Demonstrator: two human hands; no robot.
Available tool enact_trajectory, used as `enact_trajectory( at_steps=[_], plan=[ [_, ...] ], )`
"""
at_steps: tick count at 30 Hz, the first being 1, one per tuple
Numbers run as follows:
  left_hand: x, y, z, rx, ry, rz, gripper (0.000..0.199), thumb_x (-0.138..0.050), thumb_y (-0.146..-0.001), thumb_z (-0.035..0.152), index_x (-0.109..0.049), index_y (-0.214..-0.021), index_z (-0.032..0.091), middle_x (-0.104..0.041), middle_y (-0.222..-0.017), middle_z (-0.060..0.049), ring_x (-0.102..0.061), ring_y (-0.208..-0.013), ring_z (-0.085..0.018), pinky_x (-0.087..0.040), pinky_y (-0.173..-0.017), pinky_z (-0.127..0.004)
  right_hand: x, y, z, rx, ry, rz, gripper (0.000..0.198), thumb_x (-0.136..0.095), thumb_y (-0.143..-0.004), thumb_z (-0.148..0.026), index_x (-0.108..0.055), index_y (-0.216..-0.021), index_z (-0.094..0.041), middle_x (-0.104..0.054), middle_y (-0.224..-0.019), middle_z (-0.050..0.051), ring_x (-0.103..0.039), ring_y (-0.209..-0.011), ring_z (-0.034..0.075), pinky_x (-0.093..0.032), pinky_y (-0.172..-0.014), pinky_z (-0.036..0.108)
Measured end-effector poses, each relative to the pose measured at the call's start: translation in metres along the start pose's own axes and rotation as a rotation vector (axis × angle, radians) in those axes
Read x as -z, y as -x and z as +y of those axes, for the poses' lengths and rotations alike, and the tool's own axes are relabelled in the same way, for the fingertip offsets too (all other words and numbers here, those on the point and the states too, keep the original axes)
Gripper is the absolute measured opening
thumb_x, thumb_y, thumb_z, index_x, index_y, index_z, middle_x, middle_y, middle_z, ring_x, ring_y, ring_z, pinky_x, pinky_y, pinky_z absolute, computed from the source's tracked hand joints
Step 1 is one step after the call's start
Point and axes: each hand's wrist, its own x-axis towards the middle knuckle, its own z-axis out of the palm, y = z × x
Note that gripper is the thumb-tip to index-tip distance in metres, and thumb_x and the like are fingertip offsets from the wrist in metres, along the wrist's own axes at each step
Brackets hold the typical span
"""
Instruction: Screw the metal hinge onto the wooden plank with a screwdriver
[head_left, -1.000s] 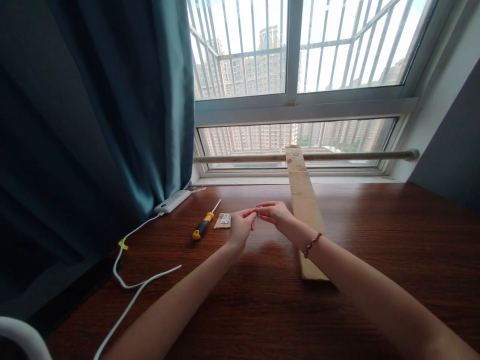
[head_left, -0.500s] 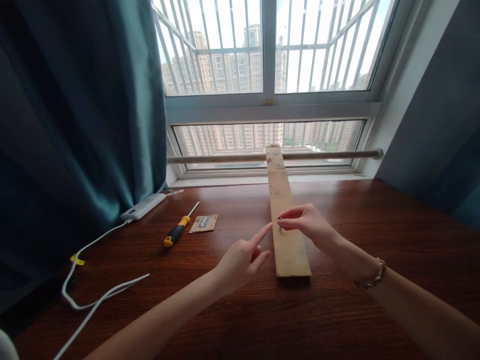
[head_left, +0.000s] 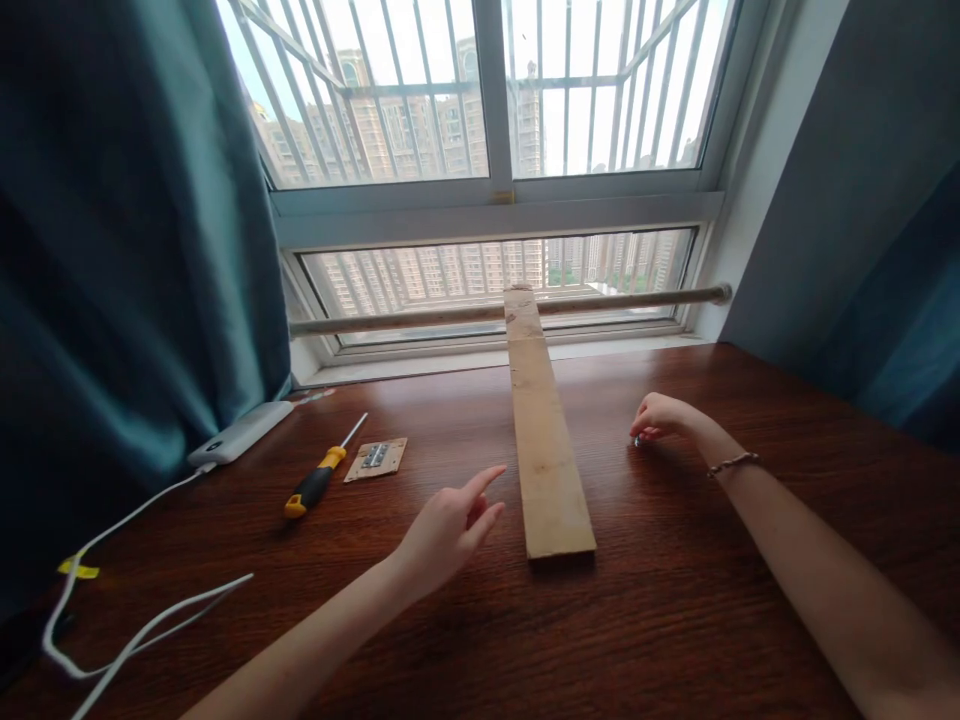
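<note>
right hand (head_left: 666, 416) is hanging low, right of long board (head_left: 551, 450), fingertips pinching together on small metal bits (head_left: 637, 440), mostly hidden from where i'm standing; can't tell whether bits are touching tabletop (head_left: 675, 580). left hand (head_left: 448, 530) is pointing, index finger and thumb standing apart, fingertip staying clear of board's left edge. board is lying lengthwise toward window (head_left: 491, 100). farther left, hinge-like metal piece (head_left: 377, 457) is lying on brown square (head_left: 396, 455), yellow-and-black screwdriver (head_left: 319, 485) resting just beside.
</note>
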Motion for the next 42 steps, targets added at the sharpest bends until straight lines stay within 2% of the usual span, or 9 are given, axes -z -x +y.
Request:
enact_trajectory(
  at_steps=[5, 11, 18, 23, 29, 35, 38, 40, 42],
  plan=[
    [0.000, -0.001, -0.004, 0.005, 0.009, -0.026, 0.047, -0.039, -0.086, 0.037, -0.044, -0.127, 0.015, -0.057, -0.058, 0.002, -0.048, -0.051, -0.011, -0.036, -0.055, -0.022, 0.005, -0.012, 0.015, -0.015, 0.037, -0.082, 0.020, -0.078, -0.048, -0.016, -0.060, -0.056, -0.011, -0.061, -0.049, 0.003, -0.058, -0.048, 0.010, -0.047, -0.047, 0.016],
    [-0.001, -0.002, -0.008, 0.019, 0.123, -0.056, 0.044, -0.040, -0.086, 0.040, -0.047, -0.122, 0.016, -0.058, -0.057, 0.003, -0.050, -0.051, -0.011, -0.037, -0.055, -0.022, 0.012, -0.025, 0.026, 0.006, 0.078, -0.109, 0.027, -0.081, -0.044, -0.020, -0.060, -0.060, -0.012, -0.063, -0.055, 0.003, -0.061, -0.055, 0.012, -0.049, -0.052, 0.017],
    [0.006, -0.007, -0.016, 0.040, 0.127, -0.011, 0.043, -0.041, -0.085, 0.042, -0.049, -0.119, 0.017, -0.059, -0.058, 0.003, -0.051, -0.049, -0.011, -0.038, -0.055, -0.023, 0.013, -0.024, 0.026, -0.001, 0.157, -0.128, 0.033, -0.082, -0.043, -0.025, -0.062, -0.065, -0.011, -0.063, -0.055, 0.003, -0.061, -0.053, 0.013, -0.045, -0.046, 0.017],
    [0.025, -0.018, -0.037, 0.054, -0.072, 0.152, 0.044, -0.040, -0.084, 0.043, -0.051, -0.118, 0.016, -0.061, -0.064, 0.000, -0.053, -0.054, -0.014, -0.040, -0.059, -0.025, 0.013, -0.015, 0.020, 0.002, 0.184, -0.114, 0.033, -0.081, -0.045, -0.028, -0.062, -0.065, -0.011, -0.064, -0.057, 0.005, -0.060, -0.051, 0.012, -0.043, -0.043, 0.016],
    [0.044, -0.023, -0.062, 0.143, -0.440, 0.294, 0.041, -0.037, -0.085, 0.038, -0.053, -0.117, 0.017, -0.065, -0.083, -0.005, -0.059, -0.078, -0.021, -0.041, -0.074, -0.030, 0.015, -0.010, 0.016, 0.009, 0.199, -0.080, 0.035, -0.080, -0.049, -0.035, -0.061, -0.066, -0.011, -0.066, -0.062, 0.008, -0.060, -0.052, 0.013, -0.042, -0.042, 0.016],
    [0.054, -0.029, -0.105, 0.142, -0.622, 0.366, 0.039, -0.037, -0.083, 0.031, -0.054, -0.111, 0.011, -0.059, -0.106, -0.012, -0.051, -0.102, -0.025, -0.037, -0.090, -0.034, 0.019, 0.014, -0.004, 0.033, 0.212, 0.041, 0.040, -0.077, -0.054, -0.044, -0.062, -0.070, -0.010, -0.064, -0.062, 0.007, -0.062, -0.057, 0.014, -0.044, -0.046, 0.017],
    [0.067, -0.027, -0.129, 0.252, -0.741, 0.438, 0.040, -0.037, -0.082, 0.030, -0.053, -0.112, 0.008, -0.054, -0.114, -0.016, -0.045, -0.111, -0.028, -0.034, -0.095, -0.037, 0.017, 0.028, -0.017, 0.083, 0.212, 0.077, 0.043, -0.076, -0.055, -0.048, -0.062, -0.072, -0.011, -0.063, -0.062, 0.007, -0.063, -0.059, 0.016, -0.046, -0.047, 0.019],
    [0.079, -0.023, -0.144, 0.416, -0.813, 0.478, 0.041, -0.037, -0.082, 0.031, -0.052, -0.111, 0.006, -0.053, -0.113, -0.020, -0.044, -0.110, -0.032, -0.037, -0.090, -0.042, 0.014, 0.033, -0.025, 0.109, 0.218, 0.076, 0.044, -0.075, -0.056, -0.048, -0.061, -0.073, -0.011, -0.063, -0.063, 0.007, -0.064, -0.060, 0.017, -0.047, -0.047, 0.019],
    [0.091, -0.017, -0.157, 0.614, -0.825, 0.465, 0.043, -0.037, -0.081, 0.033, -0.052, -0.109, 0.004, -0.053, -0.109, -0.023, -0.047, -0.106, -0.037, -0.041, -0.082, -0.046, 0.009, 0.037, -0.033, 0.140, 0.222, 0.052, 0.043, -0.075, -0.058, -0.047, -0.059, -0.074, -0.010, -0.063, -0.066, 0.008, -0.064, -0.060, 0.017, -0.047, -0.047, 0.019]
  ],
)
